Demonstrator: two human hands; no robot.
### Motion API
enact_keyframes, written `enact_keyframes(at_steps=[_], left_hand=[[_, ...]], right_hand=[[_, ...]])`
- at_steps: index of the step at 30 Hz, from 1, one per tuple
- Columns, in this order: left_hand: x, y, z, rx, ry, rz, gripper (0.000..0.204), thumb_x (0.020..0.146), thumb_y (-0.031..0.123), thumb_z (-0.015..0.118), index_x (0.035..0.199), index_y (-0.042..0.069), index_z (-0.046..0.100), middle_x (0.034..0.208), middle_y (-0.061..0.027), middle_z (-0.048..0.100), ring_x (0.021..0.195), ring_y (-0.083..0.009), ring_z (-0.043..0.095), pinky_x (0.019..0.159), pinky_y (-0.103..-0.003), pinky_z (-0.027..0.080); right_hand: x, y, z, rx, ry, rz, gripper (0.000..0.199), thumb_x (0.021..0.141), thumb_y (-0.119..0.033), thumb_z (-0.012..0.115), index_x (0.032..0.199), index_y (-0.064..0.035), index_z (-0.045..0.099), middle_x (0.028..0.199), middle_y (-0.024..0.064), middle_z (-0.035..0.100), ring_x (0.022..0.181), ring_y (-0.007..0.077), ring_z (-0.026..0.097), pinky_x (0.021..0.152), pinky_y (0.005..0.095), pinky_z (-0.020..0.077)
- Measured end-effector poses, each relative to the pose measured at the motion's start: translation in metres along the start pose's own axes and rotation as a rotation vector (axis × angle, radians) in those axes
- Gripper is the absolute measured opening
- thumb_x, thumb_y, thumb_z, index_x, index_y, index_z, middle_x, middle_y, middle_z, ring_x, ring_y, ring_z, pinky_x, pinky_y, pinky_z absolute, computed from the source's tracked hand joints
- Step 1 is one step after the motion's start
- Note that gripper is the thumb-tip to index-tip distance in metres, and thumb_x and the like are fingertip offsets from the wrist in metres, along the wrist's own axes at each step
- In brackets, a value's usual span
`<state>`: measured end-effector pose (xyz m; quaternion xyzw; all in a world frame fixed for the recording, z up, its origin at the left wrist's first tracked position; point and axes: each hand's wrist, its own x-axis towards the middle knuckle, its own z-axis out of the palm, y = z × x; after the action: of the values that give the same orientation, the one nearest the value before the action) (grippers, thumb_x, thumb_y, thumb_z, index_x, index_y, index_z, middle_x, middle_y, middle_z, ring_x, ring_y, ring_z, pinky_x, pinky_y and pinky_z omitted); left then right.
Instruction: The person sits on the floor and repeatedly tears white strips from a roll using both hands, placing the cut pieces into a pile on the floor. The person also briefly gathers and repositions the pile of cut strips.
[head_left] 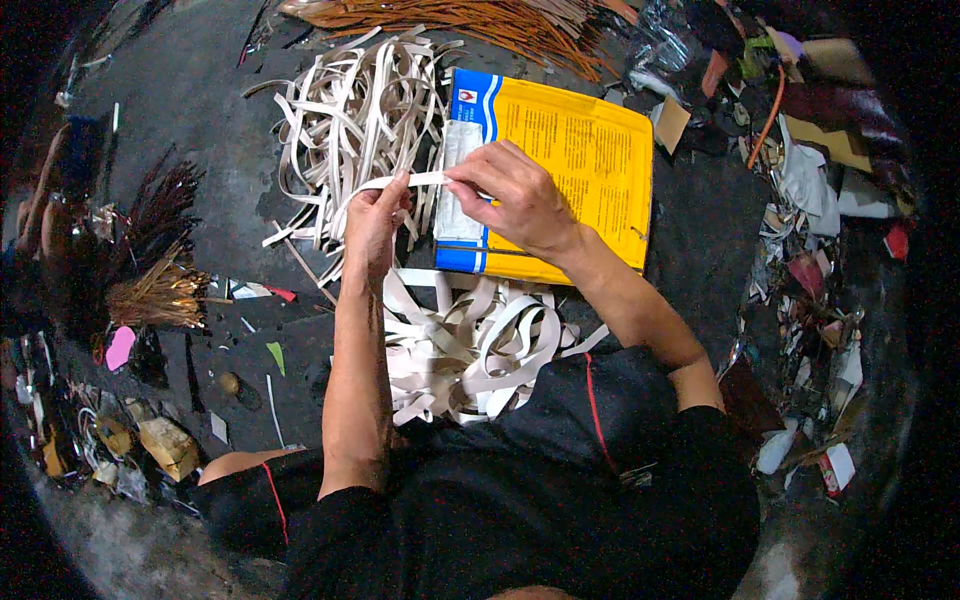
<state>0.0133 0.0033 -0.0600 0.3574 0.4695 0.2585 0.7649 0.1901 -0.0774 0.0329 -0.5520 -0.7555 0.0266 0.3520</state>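
A narrow white strip [428, 179] stretches between my two hands, above the left edge of a yellow and blue printed panel [590, 170]. My left hand [372, 220] pinches the strip between thumb and fingers, in front of a heap of thin off-white strips [350, 120]. At the strip's right end my right hand [520, 200] grips it with its fingertips, over a pale patch on the panel. A second pile of wider white strips [470, 345] lies close to my body, between my forearms.
Bundles of brown and orange strips [480, 25] lie at the far edge. Scraps and litter [805, 260] are strewn along the right side. To the left are a bundle of copper-brown strands [160, 295], a pink scrap [120, 347] and more debris.
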Motion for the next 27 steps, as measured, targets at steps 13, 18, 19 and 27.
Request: enact_keyframes(at_steps=[13, 18, 19, 27], left_hand=[[0.012, -0.001, -0.018, 0.095, 0.029, 0.024, 0.027, 0.086, 0.032, 0.069, 0.084, 0.005, 0.064, 0.070, 0.0010, 0.057, 0.055, -0.0035, 0.042, 0.049, -0.019, 0.029], [0.011, 0.004, -0.023, 0.090, 0.051, 0.001, 0.029, 0.085, 0.033, 0.069, 0.084, 0.004, 0.064, 0.071, 0.0007, 0.058, 0.056, -0.0041, 0.043, 0.051, -0.020, 0.031], [0.009, 0.009, -0.021, 0.119, 0.072, 0.002, 0.029, 0.086, 0.032, 0.069, 0.084, 0.004, 0.064, 0.071, 0.0006, 0.058, 0.056, -0.0043, 0.043, 0.052, -0.020, 0.032], [0.013, 0.012, -0.032, -0.383, -0.113, 0.030, 0.031, 0.091, 0.032, 0.060, 0.093, 0.001, 0.060, 0.080, -0.0081, 0.064, 0.070, -0.0145, 0.062, 0.065, -0.024, 0.048]], right_hand=[[-0.005, 0.006, 0.000, -0.032, 0.019, -0.052, 0.010, 0.077, -0.007, 0.067, 0.083, -0.0042, 0.059, 0.078, 0.0092, 0.055, 0.075, 0.0272, 0.057, 0.069, 0.0367, 0.0481], [-0.010, 0.008, 0.000, -0.055, -0.003, -0.025, 0.011, 0.077, -0.008, 0.068, 0.082, -0.0042, 0.059, 0.079, 0.0089, 0.055, 0.076, 0.0270, 0.056, 0.069, 0.0361, 0.0478], [-0.013, 0.009, 0.000, -0.068, -0.003, -0.002, 0.010, 0.077, -0.008, 0.068, 0.082, -0.0041, 0.059, 0.079, 0.0089, 0.055, 0.076, 0.0270, 0.056, 0.069, 0.0361, 0.0478], [-0.003, 0.002, -0.001, -0.071, -0.031, -0.038, 0.015, 0.075, -0.005, 0.068, 0.089, -0.0044, 0.062, 0.081, 0.0068, 0.056, 0.080, 0.0246, 0.057, 0.072, 0.0345, 0.0486]])
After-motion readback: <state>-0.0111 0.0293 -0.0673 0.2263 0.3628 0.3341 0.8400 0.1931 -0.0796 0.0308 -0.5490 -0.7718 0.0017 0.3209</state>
